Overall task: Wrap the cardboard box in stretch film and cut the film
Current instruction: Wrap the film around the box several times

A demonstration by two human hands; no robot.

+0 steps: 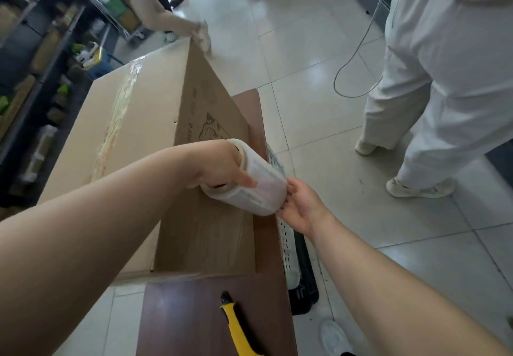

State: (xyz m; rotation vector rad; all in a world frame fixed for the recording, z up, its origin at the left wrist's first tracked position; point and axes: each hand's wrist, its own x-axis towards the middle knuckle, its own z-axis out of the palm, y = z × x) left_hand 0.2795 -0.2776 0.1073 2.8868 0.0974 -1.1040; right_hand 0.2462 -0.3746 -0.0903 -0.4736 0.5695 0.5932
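Note:
A large cardboard box lies on a dark brown table, with a strip of clear tape along its top. A roll of stretch film is held against the box's right side. My left hand grips the roll's near end, fingers in the core. My right hand holds the roll's other end with its fingertips. A yellow and black utility knife rests on the table near the front edge.
A person in white trousers stands on the tiled floor to the right, with a grey cable hanging nearby. Another person's legs are beyond the box. Dark shelving lines the left. A white perforated crate sits beside the table.

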